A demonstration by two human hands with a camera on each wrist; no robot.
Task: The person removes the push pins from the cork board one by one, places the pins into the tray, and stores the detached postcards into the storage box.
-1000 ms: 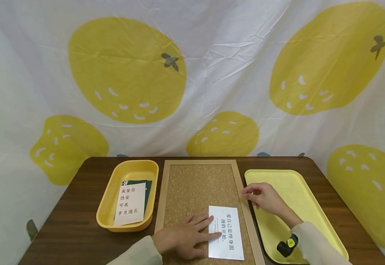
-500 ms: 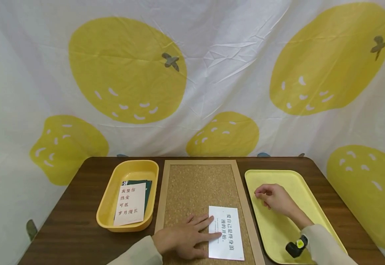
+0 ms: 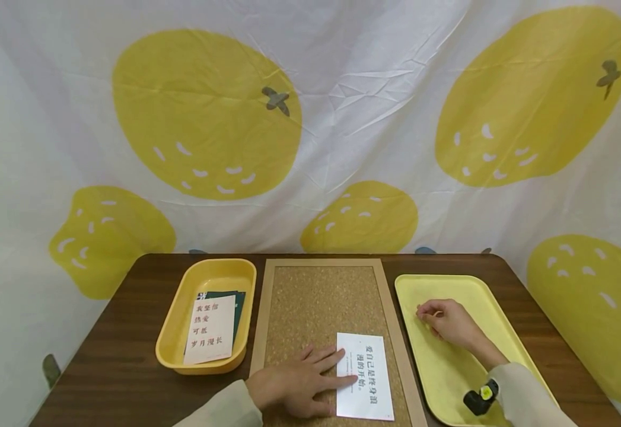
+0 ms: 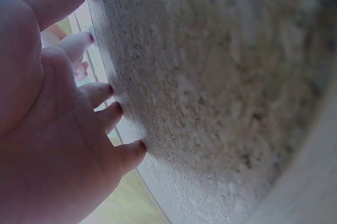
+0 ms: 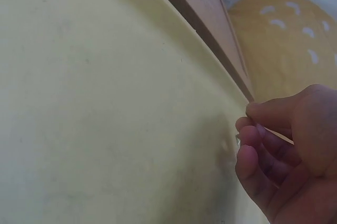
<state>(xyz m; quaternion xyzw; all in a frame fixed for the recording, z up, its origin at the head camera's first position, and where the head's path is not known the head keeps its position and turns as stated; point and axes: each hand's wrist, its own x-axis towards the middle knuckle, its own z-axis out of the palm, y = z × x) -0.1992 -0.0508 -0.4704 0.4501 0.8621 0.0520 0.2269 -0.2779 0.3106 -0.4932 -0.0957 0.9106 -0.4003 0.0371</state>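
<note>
My left hand (image 3: 302, 382) lies with its fingers spread on the framed corkboard (image 3: 321, 302). Two fingers reach over a white card (image 3: 376, 359) with printed characters, which lies sideways at the board's near right. The left wrist view has the fingertips (image 4: 143, 146) touching the cork. Over the yellow tray (image 3: 449, 287) is my right hand (image 3: 449, 321), its fingers curled and the thumb and index fingertip together. A tiny shiny piece (image 5: 238, 139) shows right at those fingertips in the right wrist view; its kind is too small to make out.
To the left of the board stands a deep yellow basin (image 3: 174, 329). It contains a pale card (image 3: 214, 332) with red characters on top of dark green cards (image 3: 239, 305). A lemon-print curtain (image 3: 331, 148) hangs behind the dark wooden table (image 3: 112, 362).
My right hand has moved from the board's right edge rightward over the yellow tray, fingers still curled. The left hand and the white card have stayed in place.
</note>
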